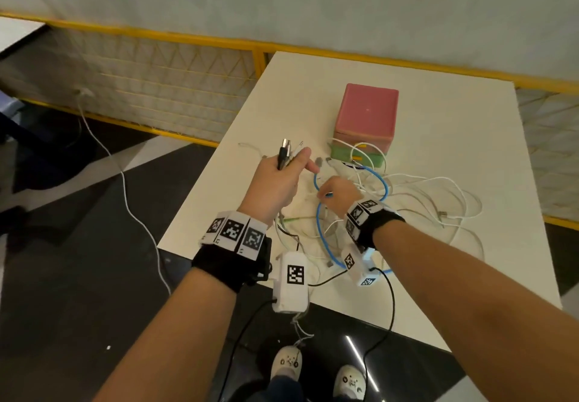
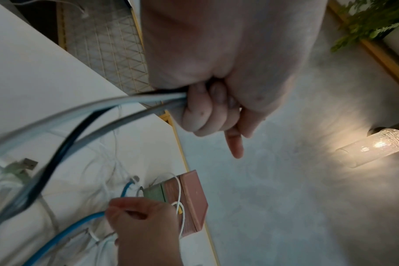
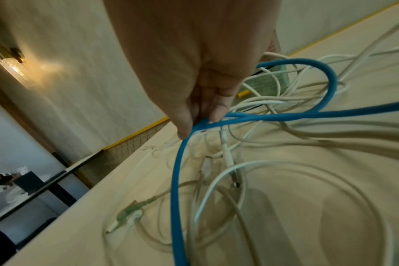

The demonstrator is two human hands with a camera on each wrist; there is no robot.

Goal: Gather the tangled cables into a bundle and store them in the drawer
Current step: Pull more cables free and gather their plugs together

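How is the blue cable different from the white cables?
The blue cable is thicker than the white cables. The right hand pinches the blue cable and lifts its loop, while most white cables lie loose on the table. There is one blue cable, but many white ones. Both are tangled together.

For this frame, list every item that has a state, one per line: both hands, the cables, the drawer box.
left hand: grips several cable ends, raised above the table.
right hand: pinches the blue cable.
blue cable: looped, partly lifted.
white cables: tangled, spread on the table.
green drawer: pulled partly open, white cable draped over it.
pink box: upright on the table.
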